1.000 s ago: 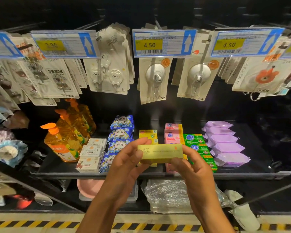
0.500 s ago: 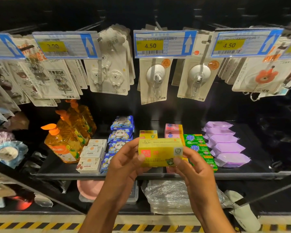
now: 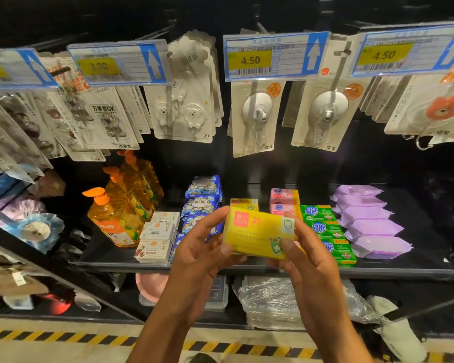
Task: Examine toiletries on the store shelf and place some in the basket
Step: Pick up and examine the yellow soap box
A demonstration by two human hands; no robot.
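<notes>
Yellow box (image 3: 257,233) in 2 hands (image 3: 202,260) (image 3: 308,265)

Head view, single, wide-angle. Station: worn on the person's head, close before the store shelf (image 3: 378,274). Facing: forward and down. Nearest, lower centre: left hand (image 3: 202,247), right hand (image 3: 306,259), gripping the yellow box (image 3: 257,231) between them. Middle: that shelf, spanning left to right. Far, top: price tags (image 3: 275,57), row bowed by the lens. Bottom edge: striped floor tape (image 3: 63,336), directly below the wearer

black shelf (image 3: 404,272) | orange bottles (image 3: 121,218) | white boxes (image 3: 156,239) | green boxes (image 3: 325,229) | purple packs (image 3: 370,224)
</notes>
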